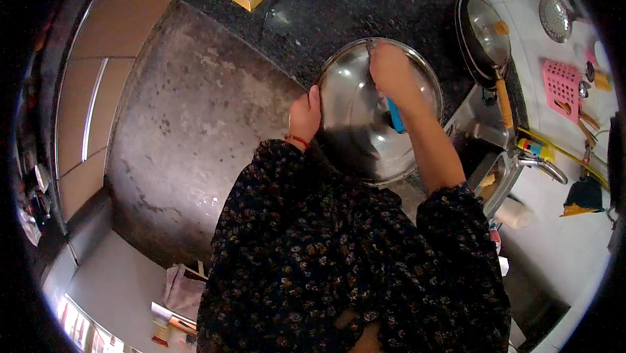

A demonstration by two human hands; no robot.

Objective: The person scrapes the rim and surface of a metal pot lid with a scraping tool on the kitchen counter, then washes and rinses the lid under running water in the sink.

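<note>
From where I stand, the wide, shiny metal basin sits in front of the person's dark floral top, overlapping the near edge of the dark stone surface; whether it rests there or is held up, I can't tell. The two hands are apart. The left hand, a red bracelet at its wrist, is clamped on the basin's left rim, thumb along the edge and the fingers mostly out of sight. The right hand is a closed fist over the basin's far half, gripped around a tool whose blue handle pokes out on the near side; its working end is too hidden to make out.

Right of the basin and a little beyond it stands a black pan with a glass lid, its wooden handle pointing back toward the sink, which lies just right of the basin. Farther right of the basin are a curved faucet and, on the wall, a pink perforated holder.
</note>
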